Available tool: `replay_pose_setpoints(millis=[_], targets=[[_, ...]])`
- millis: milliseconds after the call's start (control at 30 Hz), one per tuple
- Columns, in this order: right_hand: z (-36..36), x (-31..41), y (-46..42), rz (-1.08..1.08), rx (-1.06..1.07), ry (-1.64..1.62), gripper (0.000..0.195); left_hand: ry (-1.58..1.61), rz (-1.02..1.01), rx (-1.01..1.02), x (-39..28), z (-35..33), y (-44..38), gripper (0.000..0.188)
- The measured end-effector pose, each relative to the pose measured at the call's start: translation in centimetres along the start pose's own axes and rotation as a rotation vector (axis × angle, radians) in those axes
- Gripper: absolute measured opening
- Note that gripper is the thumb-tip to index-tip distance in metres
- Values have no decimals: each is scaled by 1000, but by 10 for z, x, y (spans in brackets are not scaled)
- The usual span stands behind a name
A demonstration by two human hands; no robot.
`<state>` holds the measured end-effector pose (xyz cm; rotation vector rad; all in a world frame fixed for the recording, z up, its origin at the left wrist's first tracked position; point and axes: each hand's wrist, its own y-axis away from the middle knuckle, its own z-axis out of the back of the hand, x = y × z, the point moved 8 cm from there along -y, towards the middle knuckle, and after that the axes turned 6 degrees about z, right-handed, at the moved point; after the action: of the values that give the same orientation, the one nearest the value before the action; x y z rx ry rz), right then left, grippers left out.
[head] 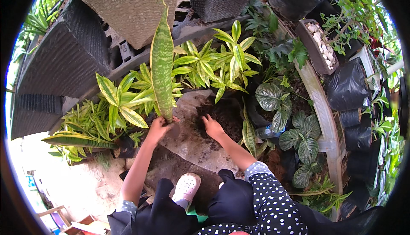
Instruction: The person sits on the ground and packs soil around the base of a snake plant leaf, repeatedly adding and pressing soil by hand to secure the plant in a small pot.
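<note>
My left hand (157,131) grips the base of a tall snake plant leaf (161,65), green with yellow edges, which stands nearly upright. Just below the fingers is a dark, blurred shape that I cannot make out. To the right, my right hand (212,127) reaches into a heap of dark soil (228,115), its visible fingers slightly apart. The soil lies on a pale, dirty sheet (205,153) spread on the ground in front of me. Whether any soil is in the right fingers is hidden.
Yellow-striped leafy plants (201,63) line the far side, before large grey textured planters (128,7). Another snake plant (80,140) leans at left. On the right are a plastic bottle (266,132), dark-leaved plants (299,135), a curved border rail (320,107) and black polybags (347,86).
</note>
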<state>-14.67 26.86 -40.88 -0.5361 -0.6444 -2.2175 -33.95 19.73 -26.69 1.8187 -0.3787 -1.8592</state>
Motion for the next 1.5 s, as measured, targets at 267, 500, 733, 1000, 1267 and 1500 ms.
replay_pose_setpoints(millis=[267,500,733,1000,1267,1500], targets=[[12,19,34,344,-73,405,35,56,-19,13,0,-10,-13,26],[7,-27,7,97,-192,-4,35,141,-34,64,-8,-25,-23,24],[32,-59,16,-240,-274,-1329,36,135,-37,69,-7,-29,-25,23],[46,-18,22,45,-250,-435,18,100,-35,78,-14,-34,-18,25],[2,37,49,386,-34,562,16,63,0,80,-10,-37,-9,26],[22,8,40,100,-91,91,14,46,-96,124,-22,-35,-6,26]])
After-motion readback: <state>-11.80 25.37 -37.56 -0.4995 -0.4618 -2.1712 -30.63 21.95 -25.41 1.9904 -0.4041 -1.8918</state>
